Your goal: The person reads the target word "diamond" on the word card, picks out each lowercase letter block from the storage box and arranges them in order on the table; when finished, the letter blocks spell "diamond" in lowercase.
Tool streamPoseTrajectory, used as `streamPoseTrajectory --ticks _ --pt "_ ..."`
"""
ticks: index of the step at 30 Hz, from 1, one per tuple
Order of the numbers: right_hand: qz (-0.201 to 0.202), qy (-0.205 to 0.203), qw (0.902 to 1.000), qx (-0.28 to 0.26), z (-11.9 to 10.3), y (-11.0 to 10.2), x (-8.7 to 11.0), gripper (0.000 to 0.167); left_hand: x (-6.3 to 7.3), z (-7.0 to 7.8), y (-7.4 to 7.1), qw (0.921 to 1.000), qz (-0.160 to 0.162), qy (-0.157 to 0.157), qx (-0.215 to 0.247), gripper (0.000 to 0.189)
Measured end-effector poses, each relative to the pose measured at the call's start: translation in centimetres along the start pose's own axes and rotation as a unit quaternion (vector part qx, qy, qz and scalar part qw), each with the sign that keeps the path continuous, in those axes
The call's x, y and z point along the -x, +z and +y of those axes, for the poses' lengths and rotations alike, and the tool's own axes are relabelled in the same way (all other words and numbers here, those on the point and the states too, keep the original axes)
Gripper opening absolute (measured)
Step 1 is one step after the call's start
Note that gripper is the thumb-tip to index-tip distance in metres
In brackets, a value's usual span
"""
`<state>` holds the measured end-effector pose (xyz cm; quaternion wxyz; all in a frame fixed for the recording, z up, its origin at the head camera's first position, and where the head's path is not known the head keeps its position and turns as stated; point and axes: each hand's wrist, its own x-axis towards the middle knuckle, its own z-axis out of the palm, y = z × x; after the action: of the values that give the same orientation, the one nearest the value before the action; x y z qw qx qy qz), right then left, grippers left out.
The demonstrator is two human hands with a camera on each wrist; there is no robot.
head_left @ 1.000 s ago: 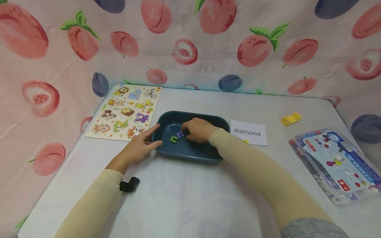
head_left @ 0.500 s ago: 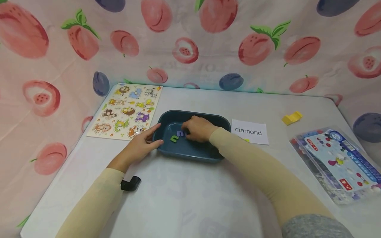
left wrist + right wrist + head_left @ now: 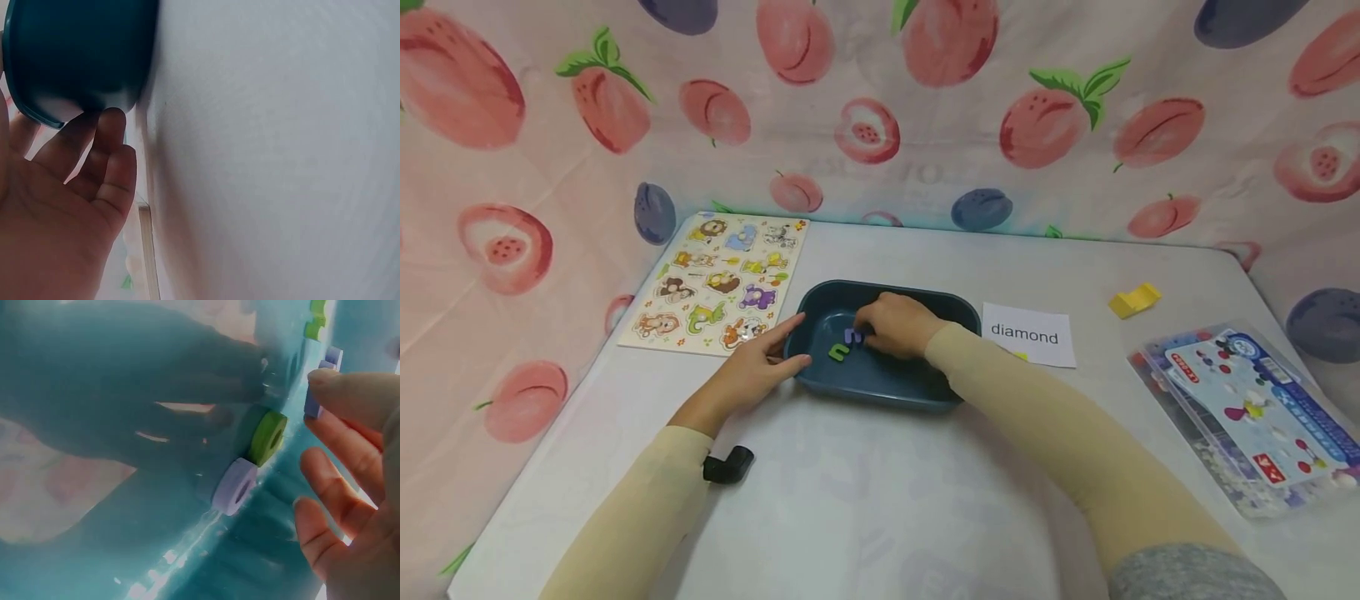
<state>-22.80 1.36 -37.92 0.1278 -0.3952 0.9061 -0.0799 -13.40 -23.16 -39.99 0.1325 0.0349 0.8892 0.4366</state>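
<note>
Reaching into the dark teal tray at the centre of the head view, my right hand has its fingertips at a purple letter piece, just beside a green letter piece; my left hand rests against the tray's left end, thumb and fingers spread apart. Right of centre, a white card reads "diamond"; at the right edge, a clear plastic box bears a printed label whose lettering is too small to read. In the left wrist view, upper left, my fingers touch the tray's outer wall; a light, even press there should stop it sliding. In the right wrist view, upper right, my thumb and forefinger are together on the purple letter piece, other fingers apart; near the middle lie a green ring-shaped piece and a purple ring-shaped piece. I'd pinch squarely and lift straight, sparing the green neighbour a nudge.
</note>
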Motion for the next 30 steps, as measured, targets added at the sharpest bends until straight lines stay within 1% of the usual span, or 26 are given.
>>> streamPoseTrajectory --ticks 4,9,14,20,26,30 --pt "0.012 -0.007 0.9999 -0.01 0.0 -0.5 0.3 0.028 0.0 0.0 0.0 1.0 -0.001 0.001 -0.002 0.073" --pt "0.031 -0.018 0.9988 -0.033 0.1 -1.6 1.1 0.026 0.0 0.0 0.1 1.0 0.0 -0.003 -0.001 0.073" --pt "0.039 -0.012 0.998 -0.048 0.4 -2.7 2.1 0.028 0.1 0.1 0.2 1.0 0.003 -0.001 0.001 0.073" --pt "0.055 -0.016 0.9968 -0.056 0.8 -4.1 3.3 0.029 0.2 0.0 0.2 1.0 0.004 -0.001 0.001 0.074" --pt "0.078 0.003 0.9952 -0.059 1.5 -5.2 4.6 0.031 0.1 0.1 0.2 1.0 0.006 0.002 -0.004 0.074" --pt "0.096 0.009 0.9935 -0.061 2.0 -5.5 5.4 0.031 0.1 0.2 0.1 1.0 0.004 0.002 -0.003 0.074"
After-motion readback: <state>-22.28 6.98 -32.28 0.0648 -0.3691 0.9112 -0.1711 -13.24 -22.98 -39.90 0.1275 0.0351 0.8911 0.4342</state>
